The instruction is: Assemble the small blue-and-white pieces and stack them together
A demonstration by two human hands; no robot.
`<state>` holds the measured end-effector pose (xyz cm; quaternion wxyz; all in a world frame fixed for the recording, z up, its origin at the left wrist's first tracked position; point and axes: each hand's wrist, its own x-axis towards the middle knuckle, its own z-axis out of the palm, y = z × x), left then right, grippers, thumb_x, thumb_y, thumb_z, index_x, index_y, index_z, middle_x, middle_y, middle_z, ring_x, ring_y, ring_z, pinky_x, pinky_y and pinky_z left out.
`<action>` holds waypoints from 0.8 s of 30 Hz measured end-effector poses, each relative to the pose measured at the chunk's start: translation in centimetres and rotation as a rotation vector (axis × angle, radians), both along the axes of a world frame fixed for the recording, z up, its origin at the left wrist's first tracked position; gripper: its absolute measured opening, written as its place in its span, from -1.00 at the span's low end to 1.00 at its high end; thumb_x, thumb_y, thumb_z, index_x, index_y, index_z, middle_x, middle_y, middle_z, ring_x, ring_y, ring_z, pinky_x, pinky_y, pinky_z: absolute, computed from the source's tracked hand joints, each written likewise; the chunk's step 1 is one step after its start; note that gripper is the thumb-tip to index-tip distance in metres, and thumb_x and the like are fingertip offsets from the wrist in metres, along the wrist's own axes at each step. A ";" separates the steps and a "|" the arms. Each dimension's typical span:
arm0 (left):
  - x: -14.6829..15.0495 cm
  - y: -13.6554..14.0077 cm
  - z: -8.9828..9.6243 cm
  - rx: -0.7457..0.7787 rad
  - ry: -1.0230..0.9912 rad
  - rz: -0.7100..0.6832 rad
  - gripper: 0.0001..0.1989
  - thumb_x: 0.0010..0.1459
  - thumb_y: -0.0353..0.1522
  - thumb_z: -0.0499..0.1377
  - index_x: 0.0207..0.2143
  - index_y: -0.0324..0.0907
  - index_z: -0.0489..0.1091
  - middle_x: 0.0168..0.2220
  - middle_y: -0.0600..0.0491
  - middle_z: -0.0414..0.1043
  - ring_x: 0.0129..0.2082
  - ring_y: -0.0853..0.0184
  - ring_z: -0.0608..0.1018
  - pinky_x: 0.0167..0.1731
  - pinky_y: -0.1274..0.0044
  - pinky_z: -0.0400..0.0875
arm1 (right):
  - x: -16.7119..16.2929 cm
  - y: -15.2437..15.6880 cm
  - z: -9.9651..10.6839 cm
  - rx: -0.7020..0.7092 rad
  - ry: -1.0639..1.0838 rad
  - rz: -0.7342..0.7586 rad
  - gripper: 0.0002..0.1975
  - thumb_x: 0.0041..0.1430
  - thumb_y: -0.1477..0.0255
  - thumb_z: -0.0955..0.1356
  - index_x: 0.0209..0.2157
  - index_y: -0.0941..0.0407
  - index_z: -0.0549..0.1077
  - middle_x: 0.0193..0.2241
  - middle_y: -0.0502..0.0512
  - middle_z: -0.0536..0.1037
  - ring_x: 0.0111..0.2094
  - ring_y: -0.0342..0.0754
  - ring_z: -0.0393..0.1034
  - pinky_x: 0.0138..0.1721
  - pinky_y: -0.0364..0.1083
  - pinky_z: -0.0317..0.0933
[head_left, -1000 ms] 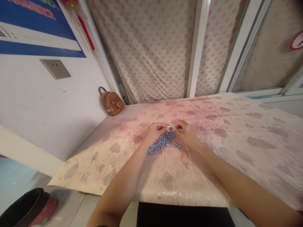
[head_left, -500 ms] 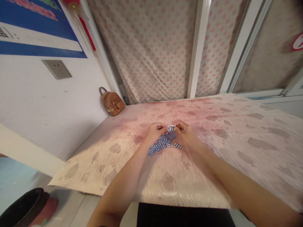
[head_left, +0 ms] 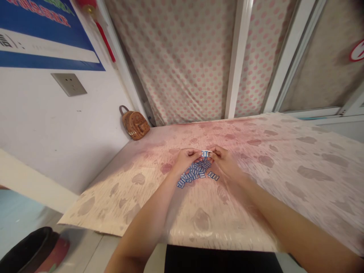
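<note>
Between my two hands is a small white-and-blue strip (head_left: 206, 154), raised just above the pile. My left hand (head_left: 188, 157) pinches its left end with thumb and fingers. At the right end, my right hand (head_left: 223, 156) is closed on the same strip. Below and nearer to me lies a heap of small blue-and-white pieces (head_left: 193, 171) on the patterned tablecloth. A short row of similar pieces (head_left: 213, 175) lies apart, to the right of the heap, close to my right wrist. What the pieces are exactly is too small to tell.
The tablecloth (head_left: 136, 178) covers a wide table. At its far left corner a small brown backpack-shaped bag (head_left: 137, 125) leans by the wall. Behind the table hangs a dotted curtain (head_left: 182, 64). A dark-rimmed bin (head_left: 42, 246) stands on the floor at lower left.
The strip between my fingers has turned slightly, so more of its blue-and-white face shows. My hands stay almost in place, and the heap looks the same.
</note>
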<state>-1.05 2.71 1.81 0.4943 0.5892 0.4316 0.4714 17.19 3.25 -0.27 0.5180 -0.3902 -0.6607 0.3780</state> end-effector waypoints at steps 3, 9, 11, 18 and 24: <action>0.0 0.0 0.0 -0.009 -0.001 0.006 -0.73 0.01 -0.23 0.39 -0.38 -0.30 0.56 -0.48 0.01 0.55 -0.47 0.38 0.54 -0.36 0.56 0.43 | 0.0 0.0 0.0 0.001 0.004 0.010 -0.90 0.09 0.31 0.30 -0.41 0.03 0.39 -0.52 -0.01 0.51 -0.47 -0.03 0.42 -0.37 -0.06 0.31; 0.2 0.1 -0.2 -0.005 0.005 0.022 -0.77 0.03 -0.27 0.37 -0.40 -0.29 0.56 -0.50 0.01 0.55 -0.48 0.38 0.54 -0.37 0.56 0.44 | 0.0 0.0 0.2 0.003 -0.009 0.028 -0.89 0.13 0.34 0.29 -0.41 0.04 0.41 -0.52 0.01 0.52 -0.48 -0.01 0.44 -0.38 -0.05 0.32; 0.2 0.3 -0.4 -0.001 0.004 0.046 -0.82 0.04 -0.31 0.36 -0.42 -0.29 0.55 -0.51 0.02 0.54 -0.50 0.38 0.54 -0.39 0.57 0.44 | 0.1 0.1 0.1 -0.003 -0.038 0.035 -0.89 0.16 0.34 0.28 -0.39 0.05 0.41 -0.52 0.02 0.53 -0.46 -0.01 0.45 -0.35 -0.05 0.32; -0.6 1.2 -0.7 0.030 -0.007 0.283 -0.91 0.10 -0.48 0.25 -0.46 -0.26 0.53 -0.54 0.07 0.54 -0.52 0.40 0.57 -0.41 0.59 0.44 | 0.5 1.1 -2.2 0.036 -0.454 -0.107 -0.95 0.17 0.47 0.32 -0.31 0.10 0.43 -0.34 0.08 0.57 -0.30 -0.03 0.48 -0.22 -0.09 0.29; -0.9 1.5 -1.0 0.045 0.072 0.327 -0.89 0.12 -0.46 0.24 -0.45 -0.26 0.54 -0.54 0.04 0.55 -0.50 0.36 0.60 -0.42 0.58 0.45 | 0.1 0.7 -2.6 0.092 -0.845 -0.147 -0.74 0.11 0.40 0.46 -0.16 0.18 0.45 -0.16 0.24 0.52 -0.19 0.07 0.45 -0.16 -0.06 0.25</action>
